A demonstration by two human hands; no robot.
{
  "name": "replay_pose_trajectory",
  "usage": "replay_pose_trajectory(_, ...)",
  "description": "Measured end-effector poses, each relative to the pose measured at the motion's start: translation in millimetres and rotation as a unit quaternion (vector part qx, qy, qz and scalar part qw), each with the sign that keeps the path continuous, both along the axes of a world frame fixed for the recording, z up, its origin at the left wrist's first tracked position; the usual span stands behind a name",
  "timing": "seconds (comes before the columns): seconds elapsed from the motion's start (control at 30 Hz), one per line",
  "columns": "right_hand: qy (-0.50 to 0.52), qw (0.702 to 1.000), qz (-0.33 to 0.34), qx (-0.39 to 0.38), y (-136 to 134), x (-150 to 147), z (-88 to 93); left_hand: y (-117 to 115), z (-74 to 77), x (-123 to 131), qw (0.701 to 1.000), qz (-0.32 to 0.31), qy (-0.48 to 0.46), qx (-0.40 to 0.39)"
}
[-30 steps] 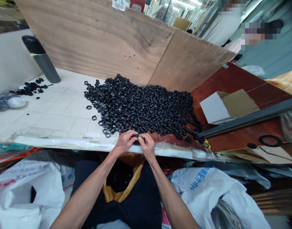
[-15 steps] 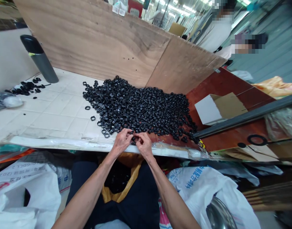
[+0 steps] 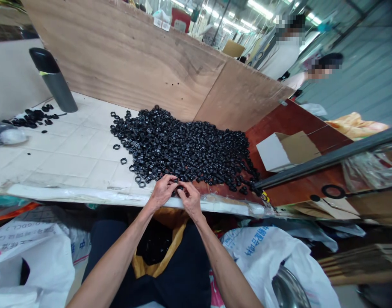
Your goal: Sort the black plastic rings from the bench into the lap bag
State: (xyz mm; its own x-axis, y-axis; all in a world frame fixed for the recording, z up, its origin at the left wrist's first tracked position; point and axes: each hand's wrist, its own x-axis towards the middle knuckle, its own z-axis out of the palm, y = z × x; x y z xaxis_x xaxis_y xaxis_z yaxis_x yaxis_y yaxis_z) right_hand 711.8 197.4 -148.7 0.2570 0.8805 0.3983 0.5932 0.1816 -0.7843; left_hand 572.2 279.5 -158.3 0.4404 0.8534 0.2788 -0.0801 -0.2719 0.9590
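Observation:
A big heap of small black rings [image 3: 186, 147] covers the middle of the worktable [image 3: 70, 154]. At its near edge my left hand [image 3: 162, 192] and my right hand [image 3: 190, 199] meet, fingers curled and pinched together on a small black ring [image 3: 178, 188] held between them. Both hands rest by the table's front edge. Below them, on my lap, a yellow-lined bag [image 3: 157, 248] holds more black pieces.
A dark cylinder [image 3: 53, 79] stands at the back left beside a small scatter of rings [image 3: 32, 119]. Plywood boards [image 3: 144, 64] wall the back. A cardboard box [image 3: 287, 149] and a metal bar [image 3: 327, 160] lie right. White sacks [image 3: 272, 256] flank my legs. Other people stand far right.
My hands have stayed pinched together at the heap's near edge, shifting slightly left and toward the pile. The camera view has tilted a little.

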Motion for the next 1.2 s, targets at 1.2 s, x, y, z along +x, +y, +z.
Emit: replay_pose_trajectory(1.2,0.168,0.978,-0.009,-0.121,15.9,8.0,24.4,-3.9,4.5,-2.5,0.996,-0.013,0.004,0.084)
